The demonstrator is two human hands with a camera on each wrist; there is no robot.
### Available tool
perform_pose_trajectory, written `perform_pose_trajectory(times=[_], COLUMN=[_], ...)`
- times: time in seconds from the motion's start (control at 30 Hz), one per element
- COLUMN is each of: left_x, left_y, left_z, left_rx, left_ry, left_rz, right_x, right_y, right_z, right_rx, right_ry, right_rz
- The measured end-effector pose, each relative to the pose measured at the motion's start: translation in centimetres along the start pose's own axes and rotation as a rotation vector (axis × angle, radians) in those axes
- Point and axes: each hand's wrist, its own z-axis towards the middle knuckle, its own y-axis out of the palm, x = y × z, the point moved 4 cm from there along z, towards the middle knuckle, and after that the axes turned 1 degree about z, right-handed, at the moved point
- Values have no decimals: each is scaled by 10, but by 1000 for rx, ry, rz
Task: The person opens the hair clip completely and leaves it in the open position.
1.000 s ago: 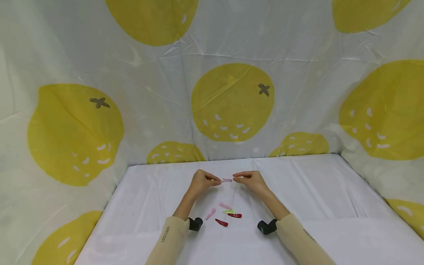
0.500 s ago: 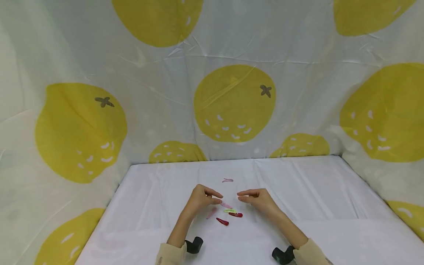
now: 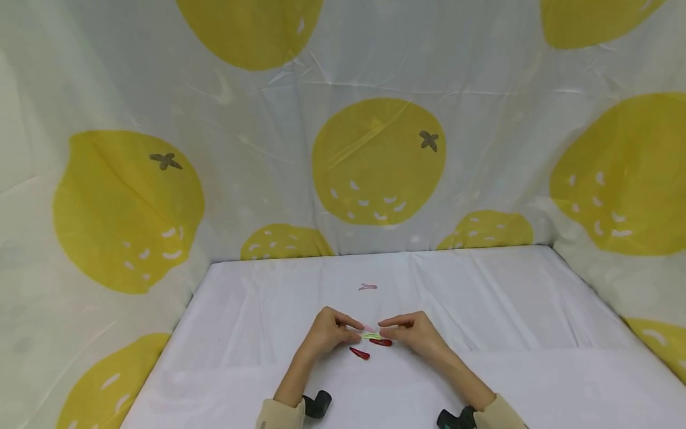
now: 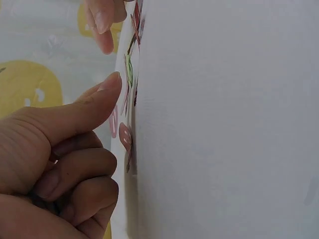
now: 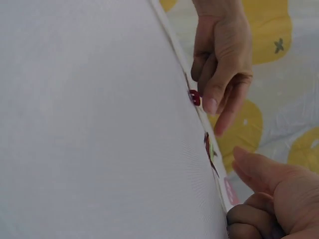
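A light green snap hair clip lies on the white cloth between my two hands. My left hand is bent toward its left end, thumb and index fingertips spread. From the other side my right hand reaches in, fingertips right by its right end. Just behind the green clip, a pink hair clip is partly covered. A red hair clip sits close under the right fingertips, and another red clip is nearer me. The left wrist view shows a gap between the left thumb and the green clip.
A pink open-looking hair clip lies alone farther back. The white cloth-covered table meets a lemon-print curtain at the back and sides. Black wrist cameras stick inward from both sleeves.
Both hands have let go of the pink clip, left at the back, and come down toward me to the group of clips. The left hand now covers the left pink clip.
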Motion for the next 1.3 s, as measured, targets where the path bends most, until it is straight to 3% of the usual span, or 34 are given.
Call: perform_pose_trajectory(times=[0.2, 0.5, 1.3], left_x=[-2, -2, -2], left_y=[6, 9, 12], left_z=[2, 2, 2], left_rx=[1, 21, 15], left_ry=[5, 8, -5], left_rz=[46, 61, 33], right_x=[-2, -2, -3], right_y=[3, 7, 10], right_z=[-2, -2, -2], right_rx=[-45, -2, -8], right_ry=[-55, -101, -119], right_rz=[-3, -105, -165])
